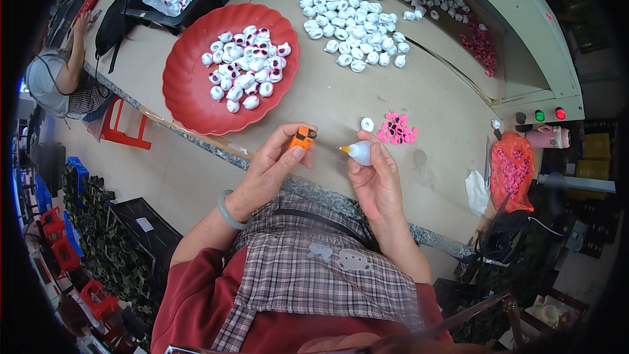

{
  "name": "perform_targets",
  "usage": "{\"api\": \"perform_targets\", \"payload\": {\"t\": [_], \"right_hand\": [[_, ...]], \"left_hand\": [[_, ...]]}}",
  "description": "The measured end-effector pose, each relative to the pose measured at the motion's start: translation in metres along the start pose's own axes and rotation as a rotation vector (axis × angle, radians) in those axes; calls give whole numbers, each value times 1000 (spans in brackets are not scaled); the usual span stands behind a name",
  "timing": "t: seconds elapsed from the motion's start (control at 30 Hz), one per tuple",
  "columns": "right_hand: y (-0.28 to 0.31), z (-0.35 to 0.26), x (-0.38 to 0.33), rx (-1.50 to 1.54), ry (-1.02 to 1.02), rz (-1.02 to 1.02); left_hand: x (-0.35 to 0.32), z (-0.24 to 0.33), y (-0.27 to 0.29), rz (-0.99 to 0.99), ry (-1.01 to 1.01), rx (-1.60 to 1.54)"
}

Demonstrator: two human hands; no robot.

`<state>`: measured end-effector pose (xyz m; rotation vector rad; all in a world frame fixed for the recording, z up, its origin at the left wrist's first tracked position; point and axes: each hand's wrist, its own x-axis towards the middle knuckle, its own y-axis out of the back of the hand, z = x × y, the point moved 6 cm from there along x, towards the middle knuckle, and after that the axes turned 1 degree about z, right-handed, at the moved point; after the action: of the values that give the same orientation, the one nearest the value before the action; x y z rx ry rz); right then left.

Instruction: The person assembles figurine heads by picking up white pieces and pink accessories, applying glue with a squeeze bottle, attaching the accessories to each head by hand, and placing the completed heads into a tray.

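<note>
My left hand (278, 160) is closed around a small orange piece with black parts (303, 139), held up between thumb and fingers; I cannot make out its exact kind. My right hand (378, 174) grips a small whitish squeeze bottle (362, 153), its yellow nozzle turned left toward the orange piece. Nozzle and piece are apart. Just beyond the bottle lies one white rounded part (367, 124) with a dark hole. Beside it, to the right, is a loose pile of small pink pieces (397, 128), some with black on them.
A red scalloped basin (187, 85) at the left holds many white parts with pink and black pieces. White parts (357, 33) cover the far table. A red bag of pink pieces (512, 167) and a pink bottle (549, 137) are at right. Another person (56, 82) sits far left.
</note>
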<state>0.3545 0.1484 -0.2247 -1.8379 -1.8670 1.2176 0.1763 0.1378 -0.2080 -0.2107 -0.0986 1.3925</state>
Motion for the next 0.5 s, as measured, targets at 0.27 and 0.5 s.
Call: {"api": "perform_targets", "payload": {"t": [0.27, 0.5], "right_hand": [[-27, 21, 10, 19, -99, -122], [-46, 49, -9, 25, -244, -187]], "left_hand": [[-15, 8, 9, 1, 73, -61], [-57, 11, 33, 79, 141, -439]]}}
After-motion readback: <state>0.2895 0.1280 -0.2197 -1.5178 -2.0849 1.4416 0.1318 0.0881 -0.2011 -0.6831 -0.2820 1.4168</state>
